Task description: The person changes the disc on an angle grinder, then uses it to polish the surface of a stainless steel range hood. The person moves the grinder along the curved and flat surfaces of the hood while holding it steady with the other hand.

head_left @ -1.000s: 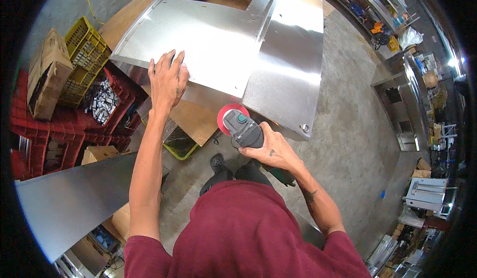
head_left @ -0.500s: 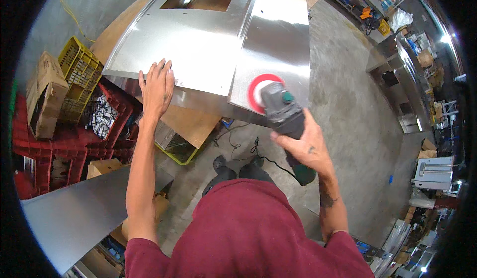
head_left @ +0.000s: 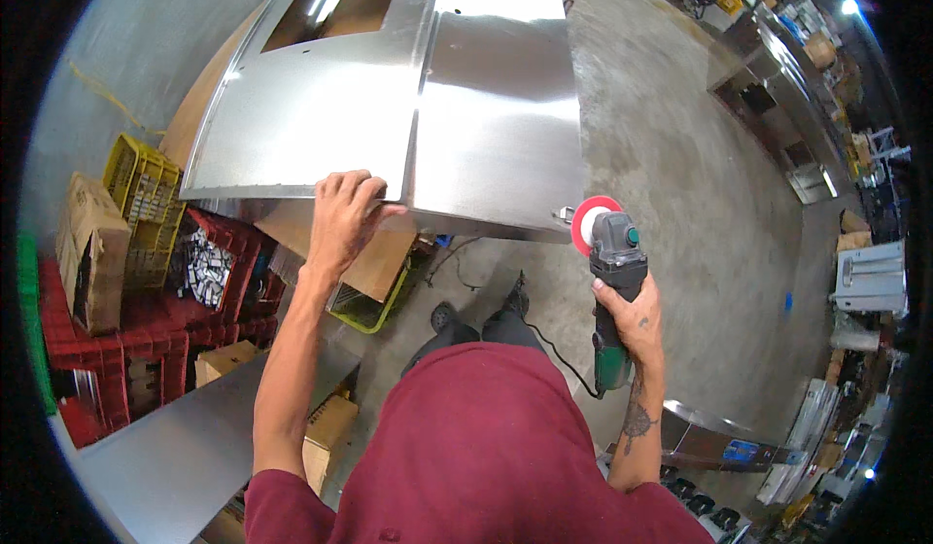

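My right hand [head_left: 637, 320] is wrapped round a black and green angle grinder [head_left: 618, 252]. Its red-rimmed disc with a pale middle [head_left: 595, 223] is just off the near right corner of a shiny sheet-metal cabinet [head_left: 501, 145]. My left hand [head_left: 348, 221] has its fingers curled over the near edge of a metal panel with a rectangular cut-out [head_left: 301, 121], close to that panel's right corner. The thumb points right, below the edge. A narrow dark gap runs between the panel and the cabinet's right-hand surface. A small metal piece [head_left: 564, 214] sits at the corner beside the disc.
Red crates [head_left: 107, 335], a yellow crate [head_left: 146, 170] and a torn cardboard box [head_left: 92, 243] stand at left. A flat metal sheet [head_left: 185, 437] lies at lower left. The grinder's cord [head_left: 564, 359] trails past my feet. Metal units [head_left: 787, 126] stand at far right.
My left hand has gone from lying on the panel to curling over its edge farther right. The grinder has moved right, off the metal surface. A gap now shows beside the panel.
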Motion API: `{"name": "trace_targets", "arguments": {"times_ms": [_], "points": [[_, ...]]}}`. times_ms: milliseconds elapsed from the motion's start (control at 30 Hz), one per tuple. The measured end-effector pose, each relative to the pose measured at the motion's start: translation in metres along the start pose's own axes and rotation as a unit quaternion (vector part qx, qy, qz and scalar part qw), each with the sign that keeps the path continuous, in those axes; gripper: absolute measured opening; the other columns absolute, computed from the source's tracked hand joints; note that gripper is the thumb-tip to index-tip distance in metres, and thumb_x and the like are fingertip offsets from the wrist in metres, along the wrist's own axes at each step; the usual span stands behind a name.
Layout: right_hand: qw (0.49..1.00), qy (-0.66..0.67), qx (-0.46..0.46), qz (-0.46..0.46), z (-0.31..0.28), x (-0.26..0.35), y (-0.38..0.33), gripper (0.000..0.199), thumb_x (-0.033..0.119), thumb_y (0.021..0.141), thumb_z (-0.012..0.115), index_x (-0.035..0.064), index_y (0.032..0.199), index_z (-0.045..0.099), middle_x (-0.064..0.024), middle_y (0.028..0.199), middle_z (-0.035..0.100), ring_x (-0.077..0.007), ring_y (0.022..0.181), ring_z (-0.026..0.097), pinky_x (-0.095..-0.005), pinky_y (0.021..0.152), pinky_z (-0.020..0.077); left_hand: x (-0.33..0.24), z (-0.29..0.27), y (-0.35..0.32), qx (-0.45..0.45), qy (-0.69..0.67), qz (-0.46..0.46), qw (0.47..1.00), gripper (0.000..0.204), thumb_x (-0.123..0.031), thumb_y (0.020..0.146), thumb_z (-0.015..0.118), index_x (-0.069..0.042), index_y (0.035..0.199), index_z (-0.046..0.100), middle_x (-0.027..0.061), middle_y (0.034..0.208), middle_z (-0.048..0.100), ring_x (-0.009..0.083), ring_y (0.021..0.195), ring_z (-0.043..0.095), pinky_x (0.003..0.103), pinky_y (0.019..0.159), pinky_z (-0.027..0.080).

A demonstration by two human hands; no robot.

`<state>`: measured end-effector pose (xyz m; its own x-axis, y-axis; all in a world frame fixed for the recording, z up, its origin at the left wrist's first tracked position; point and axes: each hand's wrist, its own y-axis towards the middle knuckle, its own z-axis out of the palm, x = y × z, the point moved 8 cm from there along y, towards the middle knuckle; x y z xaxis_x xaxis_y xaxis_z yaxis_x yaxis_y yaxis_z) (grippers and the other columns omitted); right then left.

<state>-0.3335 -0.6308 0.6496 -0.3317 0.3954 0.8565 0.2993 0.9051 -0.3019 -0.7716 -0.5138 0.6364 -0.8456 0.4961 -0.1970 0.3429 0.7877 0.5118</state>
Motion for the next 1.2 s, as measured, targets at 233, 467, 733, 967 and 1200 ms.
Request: {"name": "trace_targets", "arguments": {"times_ms": [233,467,733,967,1200], "points": [[0.996,0.032,-0.080,-0.002,-0.025,-0.034,-0.002,0.047,0.030,0.092,0.089,0.0013,0.123,0.068,-0.0082,0.098,0.074,-0.0172,0.073,0.072,-0.0346,0.066,0.0599,-0.088,-0.006,-0.015,-0.042,-0.165,-0.067,0.983,0.035,-0.021,0.100,0.080,-0.003,0.129,0.070,0.0205,0.125,0.069,0.0395,0.115,0.066,0.052,0.101,0.050],[0.941,0.302,-0.150,0.020,-0.037,-0.006,0.016,0.050,0.040,0.095,0.086,-0.0011,0.113,0.065,-0.0125,0.088,0.072,-0.0206,0.068,0.076,-0.0349,0.057,0.0630,-0.323,0.062,-0.033,0.385,-0.519,0.102,0.756,0.107,-0.036,0.102,0.080,0.011,0.171,0.014,0.0442,0.150,0.054,0.0583,0.120,0.067,0.058,0.104,0.056],[0.887,0.413,-0.201,0.055,-0.034,-0.029,0.015,0.058,0.051,0.097,0.081,-0.0022,0.112,0.063,-0.0151,0.088,0.073,-0.0245,0.065,0.077,-0.0365,0.057,0.0665,-0.314,0.064,-0.024,0.287,-0.527,0.076,0.796,0.091,-0.011,0.101,0.073,0.010,0.170,0.017,0.0392,0.130,0.059,0.0559,0.107,0.069,0.056,0.093,0.057],[0.880,0.429,-0.192,0.068,-0.019,-0.041,0.012,0.055,0.052,0.098,0.080,-0.0004,0.102,0.064,-0.0131,0.084,0.071,-0.0239,0.065,0.076,-0.0368,0.056,0.0647,-0.309,0.069,-0.041,0.315,-0.530,0.022,0.787,0.092,-0.015,0.102,0.073,0.004,0.173,0.018,0.0367,0.144,0.056,0.0555,0.125,0.064,0.055,0.104,0.055],[0.902,0.382,-0.191,0.061,-0.035,-0.033,0.024,0.054,0.052,0.099,0.078,-0.0002,0.100,0.064,-0.0125,0.084,0.071,-0.0244,0.066,0.076,-0.0384,0.057,0.0643,-0.253,0.067,-0.017,0.308,-0.486,0.060,0.816,0.070,-0.041,0.107,0.074,0.005,0.155,0.055,0.0310,0.155,0.061,0.0464,0.147,0.057,0.052,0.125,0.044]]}}
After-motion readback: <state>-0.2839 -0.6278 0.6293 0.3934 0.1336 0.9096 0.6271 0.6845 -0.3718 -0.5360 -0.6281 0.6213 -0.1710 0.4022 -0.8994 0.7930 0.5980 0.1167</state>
